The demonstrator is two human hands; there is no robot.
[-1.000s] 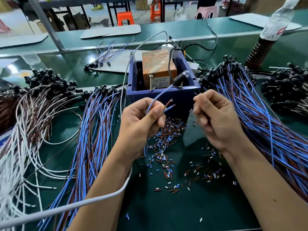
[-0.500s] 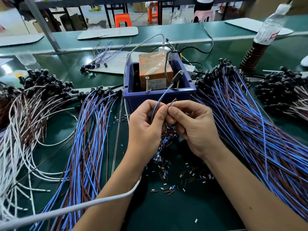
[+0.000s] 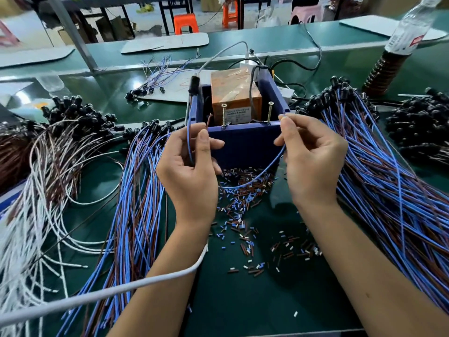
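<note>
My left hand grips a blue and brown wire pair below its black plug, which stands up at the left corner of the blue box. The brown end sticks up beside my thumb. The blue wire sags in a loop across to my right hand, which pinches its other end between thumb and forefinger near the box's right corner. Both hands are in front of the box, above a heap of cut insulation bits.
An orange-taped unit and two upright screws sit in the box. Bundles of blue and brown wires lie left and right, white wires far left. A white cable crosses my left forearm. A bottle stands back right.
My hands, together at the wire ends half a second ago, have moved apart. The blue wire is now drawn out into a loop between them and the plug stands at the box's left corner.
</note>
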